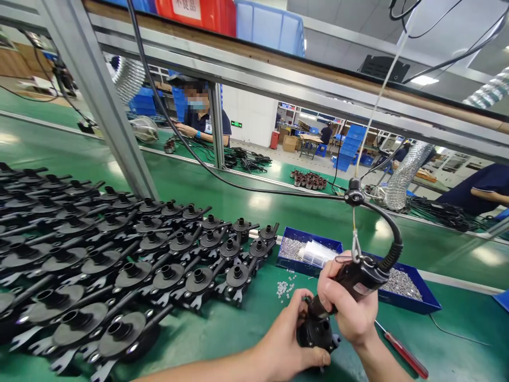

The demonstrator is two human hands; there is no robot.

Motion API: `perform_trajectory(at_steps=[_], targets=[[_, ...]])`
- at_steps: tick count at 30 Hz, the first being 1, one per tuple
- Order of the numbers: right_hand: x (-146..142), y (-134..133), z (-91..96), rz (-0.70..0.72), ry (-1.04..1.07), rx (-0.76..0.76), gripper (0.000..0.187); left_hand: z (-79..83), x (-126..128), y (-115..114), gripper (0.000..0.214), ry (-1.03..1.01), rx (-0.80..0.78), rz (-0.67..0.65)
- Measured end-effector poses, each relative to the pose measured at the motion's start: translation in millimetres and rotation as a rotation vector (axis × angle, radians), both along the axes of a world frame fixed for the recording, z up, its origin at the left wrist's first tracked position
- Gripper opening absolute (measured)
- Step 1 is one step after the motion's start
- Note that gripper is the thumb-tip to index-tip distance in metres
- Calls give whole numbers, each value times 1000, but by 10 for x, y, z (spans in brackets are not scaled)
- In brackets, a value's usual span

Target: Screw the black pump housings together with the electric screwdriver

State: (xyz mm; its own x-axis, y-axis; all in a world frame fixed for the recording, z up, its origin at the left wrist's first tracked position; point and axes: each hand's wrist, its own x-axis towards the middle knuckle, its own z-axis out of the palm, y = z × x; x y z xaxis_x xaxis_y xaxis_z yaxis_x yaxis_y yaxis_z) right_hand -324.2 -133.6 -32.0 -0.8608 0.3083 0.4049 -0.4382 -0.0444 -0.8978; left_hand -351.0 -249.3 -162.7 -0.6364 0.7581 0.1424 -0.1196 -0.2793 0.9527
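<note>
My right hand is wrapped round a black electric screwdriver that hangs from a cord, its tip pointing down into a black pump part on the green bench. My left hand grips that pump part from the left and steadies it. Several loose small screws lie on the mat just above my left hand.
Rows of black pump parts cover the bench to the left. A blue tray of screws sits behind my hands, with a plastic bag on it. A red-handled screwdriver lies at right. Other workers sit across the line.
</note>
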Motion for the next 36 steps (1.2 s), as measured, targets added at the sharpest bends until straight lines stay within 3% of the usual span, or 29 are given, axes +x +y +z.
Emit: perform_trajectory(at_steps=[5,14,20,27,29,33,36], targets=[[26,-11,-30,71,38,2,18,14,-6,-18,95,17,-8,-4],[-37,116,-74,81,50,46,20,-57,12,0,90,-8,-13,13],[-30,142,-22,221,-16,-24,27,-30,-13,-15,88,27,8,-17],[-28,254,-61,404,66,-43,28,-46,-23,-30,89,40,-4,-17],[-35,199,-60,347,74,-40,26,-53,-27,-21,87,48,-1,-15],[-71,-1,-20,-14,51,21,22,-70,2,-2,86,62,-5,12],[-58,-42,52,-74,21,63,23,-75,47,-9,87,97,-70,67]])
